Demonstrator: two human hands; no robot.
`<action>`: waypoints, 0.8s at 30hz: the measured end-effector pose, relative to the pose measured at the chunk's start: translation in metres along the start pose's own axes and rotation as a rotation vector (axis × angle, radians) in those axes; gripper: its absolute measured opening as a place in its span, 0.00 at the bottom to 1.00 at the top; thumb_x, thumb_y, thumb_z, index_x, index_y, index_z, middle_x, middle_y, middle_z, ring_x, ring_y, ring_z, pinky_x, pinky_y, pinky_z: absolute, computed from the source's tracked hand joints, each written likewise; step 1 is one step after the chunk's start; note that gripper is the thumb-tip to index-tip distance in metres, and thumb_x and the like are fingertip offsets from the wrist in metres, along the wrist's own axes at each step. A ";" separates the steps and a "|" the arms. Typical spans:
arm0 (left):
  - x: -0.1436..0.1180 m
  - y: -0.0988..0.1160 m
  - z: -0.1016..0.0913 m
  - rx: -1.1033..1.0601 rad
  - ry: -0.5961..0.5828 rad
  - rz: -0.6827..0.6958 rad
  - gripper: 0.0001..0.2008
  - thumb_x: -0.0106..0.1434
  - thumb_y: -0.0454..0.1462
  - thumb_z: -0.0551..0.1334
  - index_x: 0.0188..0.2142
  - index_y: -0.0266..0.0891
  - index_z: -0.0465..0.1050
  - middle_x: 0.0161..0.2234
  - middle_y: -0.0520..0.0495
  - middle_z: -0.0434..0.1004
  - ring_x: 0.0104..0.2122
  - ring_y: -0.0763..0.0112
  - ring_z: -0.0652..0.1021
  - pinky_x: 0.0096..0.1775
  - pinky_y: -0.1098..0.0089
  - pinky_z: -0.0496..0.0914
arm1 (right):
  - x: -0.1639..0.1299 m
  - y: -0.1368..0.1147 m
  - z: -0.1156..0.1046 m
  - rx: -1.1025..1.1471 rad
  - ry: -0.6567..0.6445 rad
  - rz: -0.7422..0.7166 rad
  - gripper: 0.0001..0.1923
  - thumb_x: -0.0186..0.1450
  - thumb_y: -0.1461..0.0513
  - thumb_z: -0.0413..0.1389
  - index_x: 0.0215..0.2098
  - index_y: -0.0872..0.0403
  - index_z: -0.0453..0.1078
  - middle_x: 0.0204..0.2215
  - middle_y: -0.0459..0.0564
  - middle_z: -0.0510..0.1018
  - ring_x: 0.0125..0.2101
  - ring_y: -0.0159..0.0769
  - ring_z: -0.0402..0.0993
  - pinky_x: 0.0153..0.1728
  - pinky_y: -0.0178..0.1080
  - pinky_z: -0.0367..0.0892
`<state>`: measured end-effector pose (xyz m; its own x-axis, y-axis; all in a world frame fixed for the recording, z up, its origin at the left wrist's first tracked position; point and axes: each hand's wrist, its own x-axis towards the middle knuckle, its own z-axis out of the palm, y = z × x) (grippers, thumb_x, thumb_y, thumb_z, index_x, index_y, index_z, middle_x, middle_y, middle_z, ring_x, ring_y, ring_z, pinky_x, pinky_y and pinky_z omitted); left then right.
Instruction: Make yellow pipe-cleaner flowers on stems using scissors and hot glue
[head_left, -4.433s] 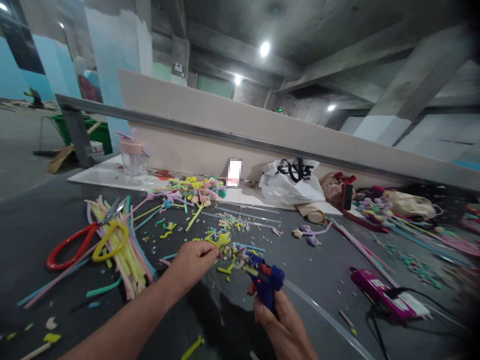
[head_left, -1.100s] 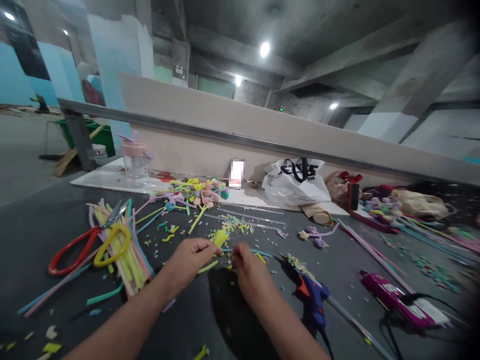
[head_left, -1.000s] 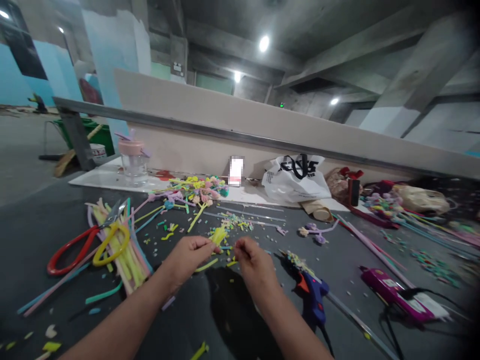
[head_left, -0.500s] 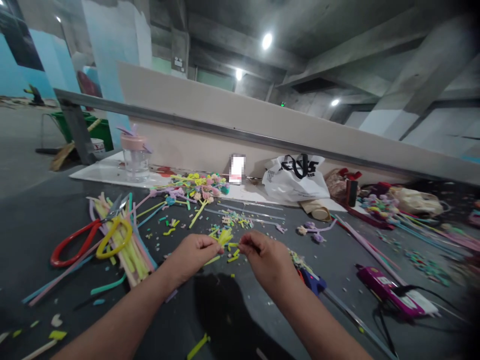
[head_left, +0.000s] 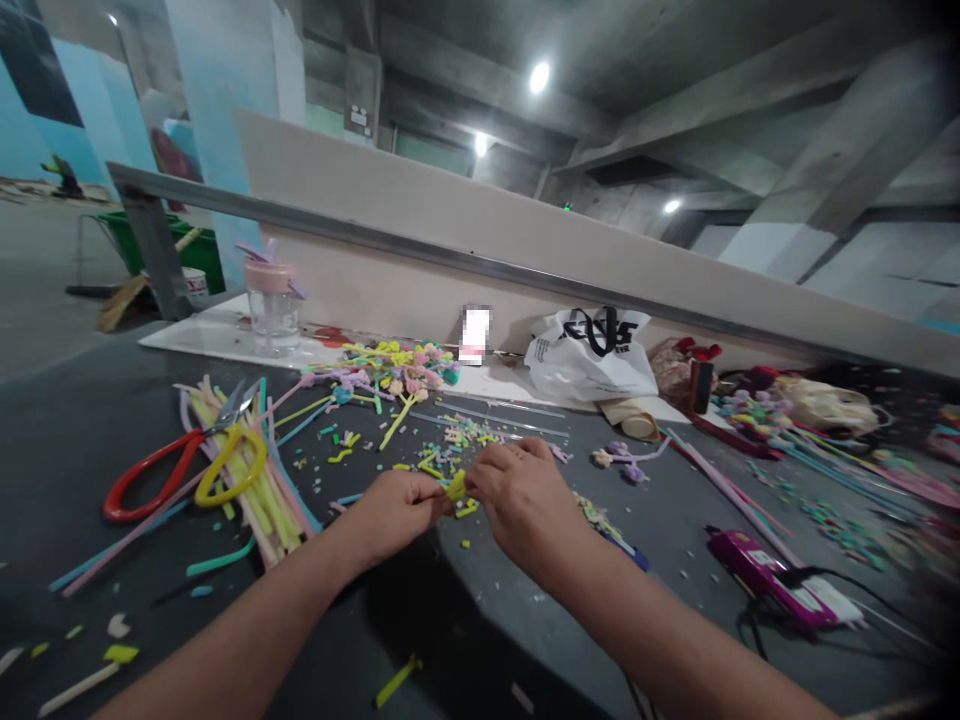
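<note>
My left hand (head_left: 409, 508) is closed in a pinch on a small yellow pipe-cleaner piece (head_left: 456, 487). From the other side, the curled fingers of my right hand (head_left: 521, 495) close on the same piece, so most of it is hidden. Cut yellow bits (head_left: 466, 508) lie on the dark table just below and behind the fingers. Red-and-yellow-handled scissors (head_left: 191, 462) rest on a bundle of pastel pipe cleaners (head_left: 259, 480) left of my left hand. A blue glue gun (head_left: 630, 552) is mostly covered by my right forearm.
Finished pipe-cleaner flowers (head_left: 405, 370) are heaped at the back. Along the rear board stand a clear cup (head_left: 274, 315), a phone (head_left: 474, 335) and a white bag (head_left: 589, 355). A magenta corded device (head_left: 776, 578) and a purple flower stem (head_left: 630, 460) lie to the right.
My right hand has moved left and turned over, its fingers now meeting the yellow piece in my left hand. The right forearm now covers most of the glue gun.
</note>
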<state>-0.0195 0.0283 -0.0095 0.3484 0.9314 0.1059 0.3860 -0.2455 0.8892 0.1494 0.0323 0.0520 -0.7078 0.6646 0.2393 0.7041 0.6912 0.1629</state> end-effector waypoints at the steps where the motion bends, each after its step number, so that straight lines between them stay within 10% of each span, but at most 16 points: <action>1: 0.000 -0.001 0.000 0.005 -0.002 0.001 0.14 0.54 0.40 0.52 0.15 0.38 0.57 0.17 0.56 0.48 0.21 0.76 0.55 0.23 0.74 0.48 | 0.001 0.000 0.000 -0.004 -0.005 -0.007 0.07 0.60 0.68 0.50 0.28 0.53 0.68 0.30 0.47 0.73 0.31 0.34 0.65 0.36 0.40 0.45; 24: 0.002 -0.003 0.002 0.042 -0.037 0.003 0.12 0.53 0.36 0.51 0.15 0.38 0.55 0.17 0.57 0.49 0.21 0.76 0.56 0.24 0.74 0.49 | 0.000 0.003 0.005 0.144 0.003 -0.003 0.07 0.58 0.70 0.50 0.28 0.53 0.68 0.30 0.47 0.73 0.34 0.36 0.67 0.38 0.41 0.50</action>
<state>-0.0179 0.0308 -0.0126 0.3809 0.9201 0.0917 0.4198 -0.2605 0.8694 0.1513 0.0358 0.0478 -0.7099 0.6615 0.2418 0.6860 0.7272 0.0244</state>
